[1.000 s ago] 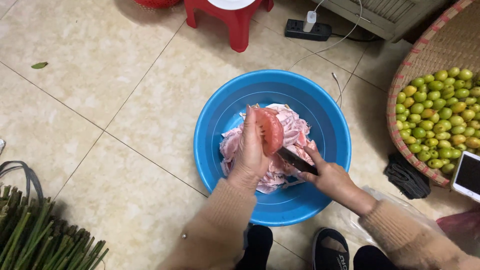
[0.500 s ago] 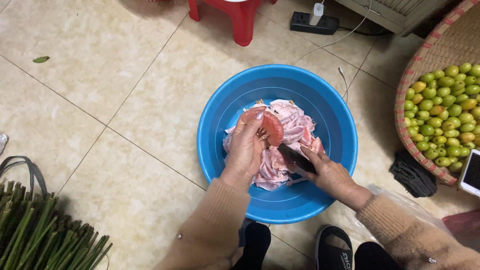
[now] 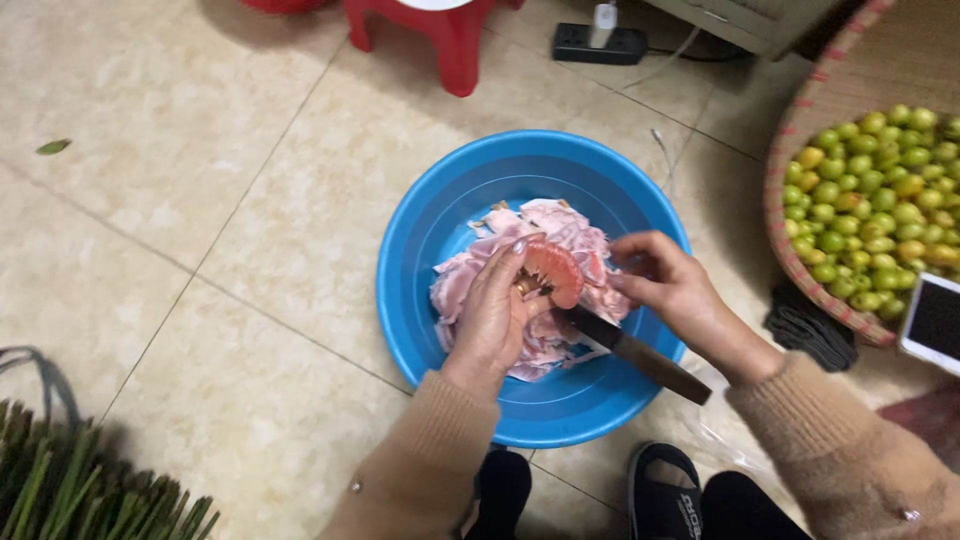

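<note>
A blue plastic basin (image 3: 430,240) on the tiled floor holds a heap of pale pink slices (image 3: 560,232). My left hand (image 3: 495,315) is over the heap, gripping a red tomato piece (image 3: 553,272) with its cut side up. The blade of a dark-handled knife (image 3: 640,358) is tucked against this hand's fingers. Its handle sticks out over the basin's near right rim. My right hand (image 3: 675,290) is off the handle, with its fingers loosely spread over the slices at the right side of the basin.
A woven tray of small green fruits (image 3: 875,190) lies at the right, with a phone (image 3: 935,320) on its edge and a dark cloth (image 3: 805,328) beside it. A red stool (image 3: 440,40) and power strip (image 3: 600,42) are at the top. Green stalks (image 3: 70,490) lie bottom left.
My right hand let go of the knife handle and moved up over the slices. My left hand turned the tomato piece lower, and the knife now rests against it.
</note>
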